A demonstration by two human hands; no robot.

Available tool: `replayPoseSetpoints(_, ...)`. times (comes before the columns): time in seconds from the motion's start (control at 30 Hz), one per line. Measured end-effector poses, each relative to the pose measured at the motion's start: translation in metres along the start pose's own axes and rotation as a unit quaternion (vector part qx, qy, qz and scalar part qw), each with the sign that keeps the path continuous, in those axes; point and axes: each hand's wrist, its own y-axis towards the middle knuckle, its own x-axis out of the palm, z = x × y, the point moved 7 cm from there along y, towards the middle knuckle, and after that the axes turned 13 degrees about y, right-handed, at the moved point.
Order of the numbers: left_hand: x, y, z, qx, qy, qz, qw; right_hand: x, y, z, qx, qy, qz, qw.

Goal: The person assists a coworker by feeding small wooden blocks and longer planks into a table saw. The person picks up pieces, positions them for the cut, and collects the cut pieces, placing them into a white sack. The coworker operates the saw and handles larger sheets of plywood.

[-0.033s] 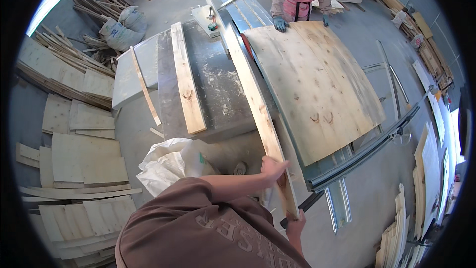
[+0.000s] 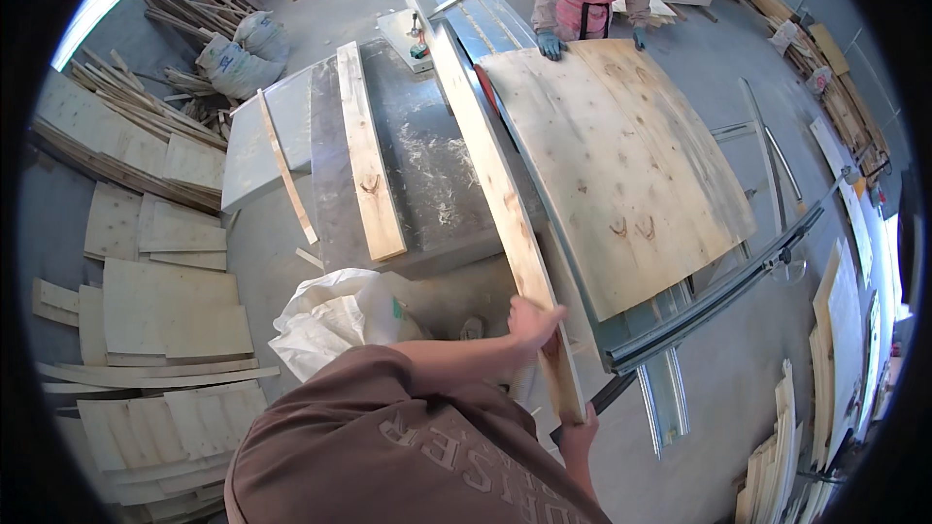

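A long, narrow wooden plank (image 2: 495,165) runs from close to my body along the left side of the saw table (image 2: 427,141) towards its far end. Partway up its near stretch, my left hand (image 2: 536,322) is closed around the plank, with the forearm reaching across from the left. My right hand (image 2: 580,427) is closed on the near end of the same plank, its fingers partly hidden. Just right of the plank lies a wide plywood sheet (image 2: 631,175). Between them shows a red piece (image 2: 484,87).
Across the sheet stands a co-worker (image 2: 585,0) with gloved hands on its far edge. Another plank (image 2: 367,155) and a thin strip (image 2: 283,165) lie left. A white sack (image 2: 330,320) sits beside me. A metal rail (image 2: 718,291) crosses at right; cut boards (image 2: 165,311) lie far left.
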Motion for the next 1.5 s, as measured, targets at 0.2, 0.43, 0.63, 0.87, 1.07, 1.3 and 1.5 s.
replayPoseSetpoints(0.2,-0.154,-0.021,0.077,0.225,-0.112,0.269,0.930,0.146,0.074,-0.130,-0.175,0.138,-0.137,0.965)
replayPoseSetpoints(0.43,-0.317,0.046,0.018,0.061,0.023,0.317,0.946,0.252,0.063,-0.189,-0.129,0.066,-0.374,0.916)
replayPoseSetpoints(0.63,-0.354,0.074,-0.059,-0.051,0.092,0.377,0.920,0.192,0.015,-0.027,0.043,0.054,-0.328,0.942)
replayPoseSetpoints(0.87,-0.376,0.139,-0.047,-0.074,0.102,0.387,0.913,0.157,0.056,-0.016,0.146,0.130,-0.221,0.955)
replayPoseSetpoints(1.07,-0.378,0.160,-0.051,-0.062,0.104,0.381,0.917,0.158,0.077,-0.026,0.147,0.120,-0.211,0.959)
replayPoseSetpoints(1.3,-0.377,0.170,-0.046,-0.052,0.125,0.374,0.917,0.163,0.093,-0.020,0.150,0.102,-0.225,0.957)
replayPoseSetpoints(1.5,-0.381,0.187,-0.042,-0.062,0.189,0.386,0.901,0.167,0.097,-0.024,0.168,0.107,-0.221,0.955)
